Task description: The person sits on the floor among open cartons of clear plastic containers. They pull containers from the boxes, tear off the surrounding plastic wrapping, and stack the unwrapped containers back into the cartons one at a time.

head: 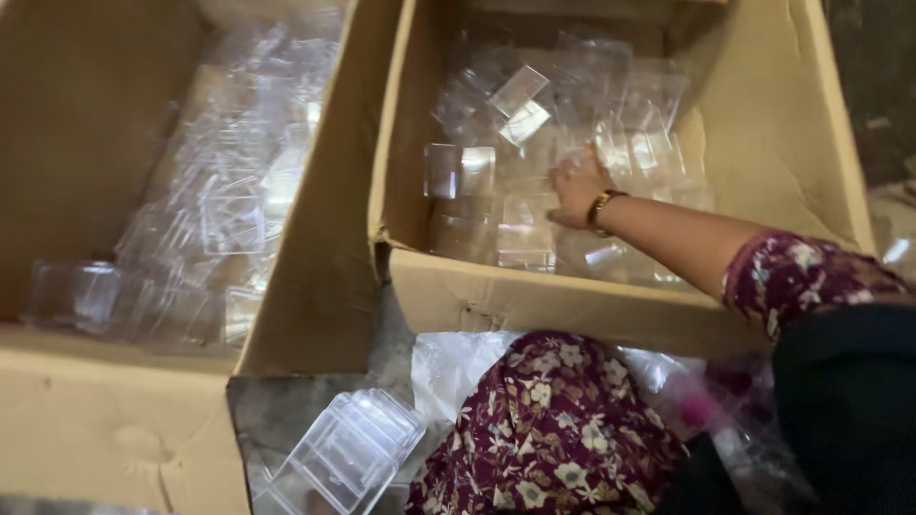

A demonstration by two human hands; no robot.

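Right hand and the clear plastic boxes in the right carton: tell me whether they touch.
Touching. The head view shows the right hand reaching into the right carton, its fingers resting on the piled clear plastic boxes.

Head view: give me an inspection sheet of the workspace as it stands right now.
Surface: grey floor shows between the boxes.
Job's things: right cardboard box holds loose clear plastic boxes; left cardboard box holds more of the same.
Clutter: stack of clear plastic boxes on the floor; clear plastic bag beside the floral-clothed knee.
Grips: right hand, with a gold bracelet at the wrist, reaches into the right box among the clear pieces; whether it holds one is unclear. Left hand not in view.
Cables: nothing seen.
Surroundings: dark ground past the right box.
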